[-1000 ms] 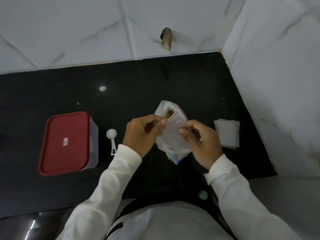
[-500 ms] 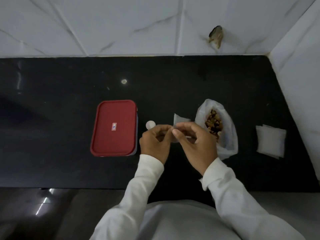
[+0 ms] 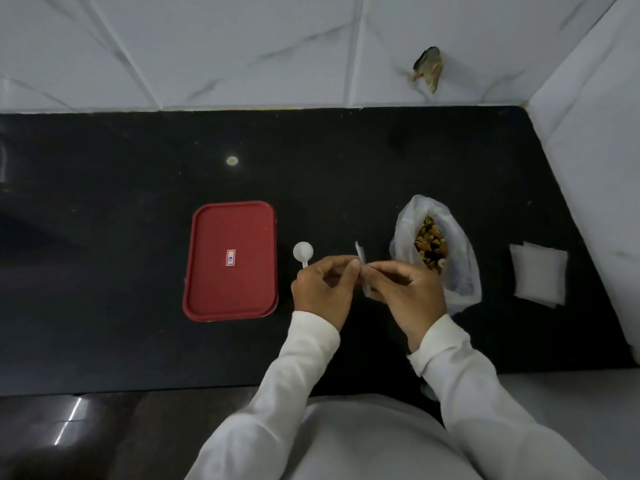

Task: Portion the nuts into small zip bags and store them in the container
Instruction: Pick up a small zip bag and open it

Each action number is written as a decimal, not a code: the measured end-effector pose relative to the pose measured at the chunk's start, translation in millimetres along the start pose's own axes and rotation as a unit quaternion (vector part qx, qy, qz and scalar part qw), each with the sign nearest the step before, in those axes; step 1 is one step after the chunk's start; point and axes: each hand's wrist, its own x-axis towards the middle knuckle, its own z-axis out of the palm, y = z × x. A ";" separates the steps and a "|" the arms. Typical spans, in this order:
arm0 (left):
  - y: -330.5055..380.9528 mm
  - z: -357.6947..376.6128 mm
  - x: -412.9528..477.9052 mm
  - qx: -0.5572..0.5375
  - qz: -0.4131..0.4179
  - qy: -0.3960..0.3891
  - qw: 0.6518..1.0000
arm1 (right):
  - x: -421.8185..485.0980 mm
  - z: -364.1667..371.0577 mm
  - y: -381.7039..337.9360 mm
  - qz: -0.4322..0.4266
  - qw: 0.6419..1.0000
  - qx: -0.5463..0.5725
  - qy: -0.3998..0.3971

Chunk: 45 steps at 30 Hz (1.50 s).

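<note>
Head view: the small zip bag stands edge-on, pinched between the fingertips of the left hand and right hand, both curled knuckles-up. Just right of the fingers an open plastic bag holds the nuts. Left of them, past a white scoop, sits the container, red lid on.

Single view, head-worn, wide-angle. It looks steeply down and forward from above the person's chest onto the black table. Range is close. Both sleeves enter from the near edge of the frame. The left hand and right hand pinch a small zip bag just below frame centre. The tiled wall fills the far band, and a side wall closes the right. A darker surface lies below the table's near edge, at left.
</note>
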 end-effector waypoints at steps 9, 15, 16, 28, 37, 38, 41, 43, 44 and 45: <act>6.4 -0.6 6.7 -0.014 -0.043 -0.031 0.998 | 3.8 -4.4 -5.4 0.078 0.996 0.031 -0.028; 12.7 3.5 7.4 0.066 -0.001 0.023 0.998 | 9.0 3.1 -2.7 0.063 0.997 0.036 0.008; 13.6 3.6 7.2 0.092 0.012 0.026 0.995 | 9.9 3.1 -1.5 0.047 0.999 0.015 0.018; 12.2 8.2 6.1 0.213 0.071 0.076 0.972 | 10.1 -9.2 -1.9 -0.154 0.967 -0.178 0.096; 14.6 18.1 12.5 0.135 -0.012 0.008 0.991 | 9.6 -11.9 3.8 -0.298 0.912 -0.272 0.077; 15.1 16.1 12.0 0.154 -0.004 -0.001 0.988 | 11.0 -14.4 4.5 -0.314 0.898 -0.295 0.087; 19.4 10.6 10.0 0.209 0.029 -0.006 0.977 | 14.2 -21.7 3.3 -0.337 0.860 -0.359 0.130; 23.3 9.2 8.5 0.246 0.048 -0.007 0.968 | 13.4 -23.7 1.2 -0.348 0.849 -0.371 0.143; 24.7 9.5 8.1 0.250 0.054 -0.009 0.967 | 12.6 -23.2 0.5 -0.348 0.851 -0.369 0.139; 25.7 10.3 7.7 0.247 0.063 -0.010 0.967 | 11.3 -22.4 -1.2 -0.333 0.864 -0.358 0.123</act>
